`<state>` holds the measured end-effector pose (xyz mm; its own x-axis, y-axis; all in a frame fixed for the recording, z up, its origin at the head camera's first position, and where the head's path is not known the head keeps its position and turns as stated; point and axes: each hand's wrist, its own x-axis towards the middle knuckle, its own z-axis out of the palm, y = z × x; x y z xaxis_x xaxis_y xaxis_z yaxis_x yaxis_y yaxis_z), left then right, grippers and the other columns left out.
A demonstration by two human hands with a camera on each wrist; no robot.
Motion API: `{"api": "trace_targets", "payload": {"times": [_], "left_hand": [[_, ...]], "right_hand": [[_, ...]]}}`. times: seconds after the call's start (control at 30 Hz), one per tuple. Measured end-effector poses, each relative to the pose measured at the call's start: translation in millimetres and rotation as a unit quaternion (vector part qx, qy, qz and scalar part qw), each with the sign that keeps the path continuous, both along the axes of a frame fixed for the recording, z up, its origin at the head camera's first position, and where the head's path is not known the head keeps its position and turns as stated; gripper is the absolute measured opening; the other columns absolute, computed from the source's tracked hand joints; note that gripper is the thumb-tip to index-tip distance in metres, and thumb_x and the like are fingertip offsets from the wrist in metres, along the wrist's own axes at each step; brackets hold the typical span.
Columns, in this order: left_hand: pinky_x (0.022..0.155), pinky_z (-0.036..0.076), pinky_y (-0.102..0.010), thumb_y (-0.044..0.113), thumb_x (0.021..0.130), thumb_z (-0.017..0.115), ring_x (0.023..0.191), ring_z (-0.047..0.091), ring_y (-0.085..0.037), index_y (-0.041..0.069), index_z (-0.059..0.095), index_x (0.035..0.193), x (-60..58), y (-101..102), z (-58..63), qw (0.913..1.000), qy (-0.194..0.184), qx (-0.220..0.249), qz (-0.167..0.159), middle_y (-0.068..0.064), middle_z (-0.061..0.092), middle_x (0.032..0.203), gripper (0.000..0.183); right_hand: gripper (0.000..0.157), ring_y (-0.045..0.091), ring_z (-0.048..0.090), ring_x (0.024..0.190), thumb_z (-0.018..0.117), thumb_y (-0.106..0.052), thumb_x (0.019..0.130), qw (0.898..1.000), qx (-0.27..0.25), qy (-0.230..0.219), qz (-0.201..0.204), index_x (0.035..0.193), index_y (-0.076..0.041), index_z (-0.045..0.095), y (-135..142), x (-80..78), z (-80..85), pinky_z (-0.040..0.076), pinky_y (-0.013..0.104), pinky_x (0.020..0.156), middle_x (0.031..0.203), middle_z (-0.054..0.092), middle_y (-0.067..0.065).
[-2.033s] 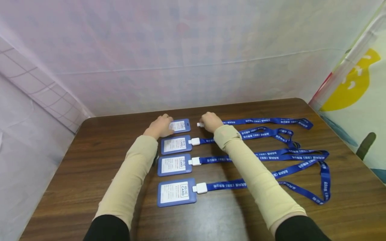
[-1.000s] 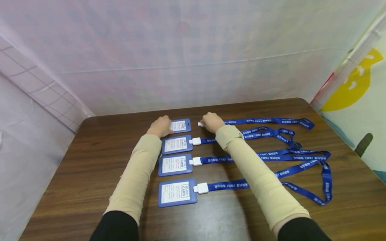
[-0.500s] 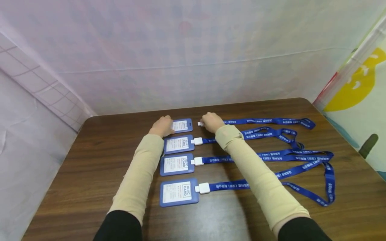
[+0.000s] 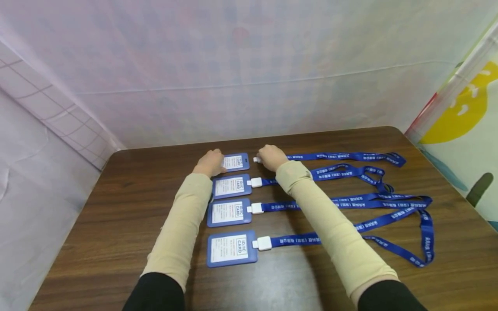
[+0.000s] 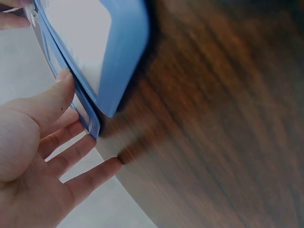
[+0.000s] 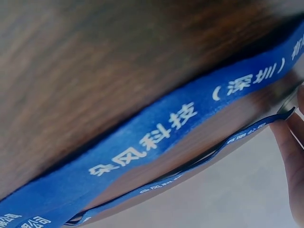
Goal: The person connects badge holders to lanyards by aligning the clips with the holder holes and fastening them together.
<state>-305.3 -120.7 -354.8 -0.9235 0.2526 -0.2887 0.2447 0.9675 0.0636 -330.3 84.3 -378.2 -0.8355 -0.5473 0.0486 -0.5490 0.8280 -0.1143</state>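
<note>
In the head view my left hand (image 4: 210,163) pinches the left end of the farthest blue badge holder (image 4: 235,163), which lies flat on the table. The left wrist view shows the thumb on the near edge of this badge holder (image 5: 86,108) and fingers at its far edge. My right hand (image 4: 272,157) pinches the white clip (image 4: 255,160) on the farthest blue lanyard (image 4: 330,156). A small gap separates clip and badge holder slot. In the right wrist view only part of the right hand (image 6: 290,161) shows, at the lanyard's end.
Three more badge holders, near (image 4: 232,248), middle (image 4: 229,212) and upper (image 4: 232,185), lie in a column, each clipped to a blue lanyard running right. Beneath is a brown wooden table (image 4: 116,216). A pale curtain (image 4: 249,86) hangs behind it.
My right hand has brought the white clip slightly closer to the farthest badge holder, narrowing the gap. The left hand keeps its grip. The head view has shifted a little.
</note>
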Motion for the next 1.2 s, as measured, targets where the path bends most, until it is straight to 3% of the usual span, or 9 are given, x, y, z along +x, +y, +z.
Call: {"api": "trace_targets", "payload": {"times": [0.2,0.5,0.9,1.2], "left_hand": [[0.099,0.035,-0.043,0.027,0.087,0.062,0.116,0.042,-0.036,-0.006,0.051,0.122,4.8,3.1,4.5,1.0,0.0,0.002,0.008,-0.021,0.044,0.124,0.049],[0.099,0.035,-0.043,0.027,0.087,0.062,0.115,0.043,-0.035,-0.006,0.053,0.12,5.0,2.9,2.0,1.0,0.008,0.001,0.001,-0.021,0.044,0.123,0.048],[0.1,0.035,-0.043,0.026,0.087,0.062,0.116,0.042,-0.035,-0.006,0.054,0.118,6.3,6.1,4.9,1.0,0.005,0.001,0.003,-0.021,0.044,0.124,0.046],[0.099,0.036,-0.043,0.027,0.086,0.064,0.115,0.043,-0.035,-0.005,0.056,0.114,6.8,5.1,3.9,0.9999,0.011,0.003,0.003,-0.021,0.045,0.123,0.043]], "right_hand": [[0.013,0.029,0.062,0.081,0.056,-0.002,0.085,1.0,-0.007,-0.009,0.001,0.081,-0.003,0.069,0.4,1.2,1.2,0.051,0.039,0.074,0.084,0.067,0.012],[0.014,0.03,0.062,0.078,0.056,-0.005,0.085,0.999,-0.034,0.002,-0.004,0.076,-0.003,0.067,-2.0,-2.1,-9.3,0.052,0.04,0.072,0.08,0.065,0.012],[0.016,0.029,0.061,0.078,0.054,-0.003,0.085,0.999,-0.029,0.016,0.008,0.073,-0.003,0.066,-3.1,-0.8,-9.1,0.051,0.04,0.073,0.08,0.065,0.012],[0.025,0.029,0.061,0.079,0.051,-0.008,0.09,0.999,-0.039,0.016,0.015,0.07,-0.003,0.064,-7.8,-0.7,-10.3,0.05,0.04,0.075,0.079,0.065,0.012]]}}
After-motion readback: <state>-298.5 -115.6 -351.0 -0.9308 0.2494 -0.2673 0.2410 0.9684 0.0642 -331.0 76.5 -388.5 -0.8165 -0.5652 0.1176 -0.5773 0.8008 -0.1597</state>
